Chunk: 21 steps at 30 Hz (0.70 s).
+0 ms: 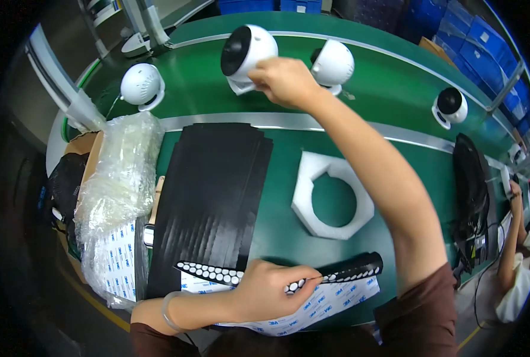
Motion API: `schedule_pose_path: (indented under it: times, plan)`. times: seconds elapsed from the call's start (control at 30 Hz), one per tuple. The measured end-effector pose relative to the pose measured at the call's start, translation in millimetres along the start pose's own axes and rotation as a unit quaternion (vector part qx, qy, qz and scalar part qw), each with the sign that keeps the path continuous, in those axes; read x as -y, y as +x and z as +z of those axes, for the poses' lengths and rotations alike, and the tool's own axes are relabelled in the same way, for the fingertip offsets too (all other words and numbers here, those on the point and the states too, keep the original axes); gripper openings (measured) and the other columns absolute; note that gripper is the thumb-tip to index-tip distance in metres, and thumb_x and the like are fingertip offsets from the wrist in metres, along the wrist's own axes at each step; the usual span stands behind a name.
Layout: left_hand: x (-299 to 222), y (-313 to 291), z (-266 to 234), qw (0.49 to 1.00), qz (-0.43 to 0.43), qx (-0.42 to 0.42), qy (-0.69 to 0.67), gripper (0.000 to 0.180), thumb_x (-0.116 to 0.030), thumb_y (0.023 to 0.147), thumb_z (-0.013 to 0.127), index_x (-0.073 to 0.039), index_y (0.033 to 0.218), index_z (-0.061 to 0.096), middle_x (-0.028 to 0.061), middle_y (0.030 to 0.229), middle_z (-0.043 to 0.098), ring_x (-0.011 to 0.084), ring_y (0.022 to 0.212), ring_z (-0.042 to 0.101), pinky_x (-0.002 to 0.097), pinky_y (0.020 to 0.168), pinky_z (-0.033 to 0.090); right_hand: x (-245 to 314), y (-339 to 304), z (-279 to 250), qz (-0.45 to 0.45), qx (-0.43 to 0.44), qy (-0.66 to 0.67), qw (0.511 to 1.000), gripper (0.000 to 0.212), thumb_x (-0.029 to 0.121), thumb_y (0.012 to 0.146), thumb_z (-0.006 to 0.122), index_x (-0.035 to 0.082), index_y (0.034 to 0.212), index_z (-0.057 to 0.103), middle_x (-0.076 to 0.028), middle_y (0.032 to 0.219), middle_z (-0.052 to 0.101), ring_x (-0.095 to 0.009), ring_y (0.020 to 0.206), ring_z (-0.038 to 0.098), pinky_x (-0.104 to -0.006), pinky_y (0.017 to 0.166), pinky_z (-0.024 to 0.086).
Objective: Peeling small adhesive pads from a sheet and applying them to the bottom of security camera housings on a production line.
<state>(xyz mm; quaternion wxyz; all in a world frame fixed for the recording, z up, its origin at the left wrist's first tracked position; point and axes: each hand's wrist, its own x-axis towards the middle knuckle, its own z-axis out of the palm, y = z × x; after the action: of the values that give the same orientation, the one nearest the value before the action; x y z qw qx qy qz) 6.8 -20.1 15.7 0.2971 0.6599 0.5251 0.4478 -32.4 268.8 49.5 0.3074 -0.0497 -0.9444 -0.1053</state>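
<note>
My left hand is closed in a pinch on a curled black sheet of round adhesive pads, its edge lined with white dots. Printed white backing paper spreads beneath that hand. Across the table, my right hand has its fingers curled against the lower right side of a white round camera with a black front; the fingertips are partly hidden. Just right of this hand stands a second white camera, turned away. A white foam ring lies below my right forearm.
Black sheets are stacked left of centre. Bubble-wrapped material lies farther left. More white cameras stand on the green conveyor, bordered by a metal rail. A co-worker's arm shows at right, beyond a black bundle.
</note>
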Motion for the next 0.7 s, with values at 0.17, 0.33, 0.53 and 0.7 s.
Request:
schedule_pose_path:
  times: [0.17, 0.33, 0.53, 0.7]
  plan:
    - [4, -4, 1, 1.000, 0.009, -0.006, 0.016, 0.007, -0.008, 0.072, 0.066, -0.004, 0.077, 0.066, 0.0052, 0.053, 0.059, 0.0125, 0.039, 0.053, 0.0224, 0.039, 0.041, -39, -33, 39, -0.027, -0.023, -0.008, 0.999, 0.011, 0.007, 0.067, 0.055, 0.013, 0.074, 0.061, -0.001, 0.082, 0.061, -0.020, 0.081, 0.059, -0.0345, 0.063, 0.051]
    - [3, -2, 0, 1.000, -0.002, -0.001, 0.023, 0.007, -0.009, 0.072, 0.066, -0.005, 0.078, 0.066, 0.0049, 0.052, 0.058, 0.0123, 0.038, 0.053, 0.0224, 0.038, 0.041, -60, -61, 28, -0.006, 0.215, -0.092, 0.972, 0.036, 0.001, 0.067, 0.051, 0.018, 0.095, 0.066, -0.004, 0.096, 0.063, -0.020, 0.087, 0.058, -0.0329, 0.081, 0.043]
    - [4, -3, -1, 0.999, -0.001, 0.004, 0.034, 0.007, -0.009, 0.072, 0.066, -0.005, 0.078, 0.066, 0.0046, 0.051, 0.058, 0.0125, 0.038, 0.053, 0.0226, 0.038, 0.041, -53, -76, -4, 0.034, 0.073, -0.035, 0.996, 0.029, 0.005, 0.063, 0.055, 0.014, 0.089, 0.062, -0.004, 0.093, 0.061, -0.021, 0.082, 0.058, -0.0334, 0.074, 0.045]
    - [1, 0, 0, 0.999, -0.007, 0.021, 0.049, 0.007, -0.009, 0.072, 0.066, -0.005, 0.078, 0.066, 0.0045, 0.051, 0.058, 0.0126, 0.038, 0.053, 0.0229, 0.038, 0.041, -76, -93, -26, 0.165, -0.213, -0.152, 0.951, 0.069, 0.015, 0.057, 0.073, 0.014, 0.118, 0.040, -0.017, 0.119, 0.041, -0.035, 0.110, 0.041, -0.0440, 0.083, 0.042]
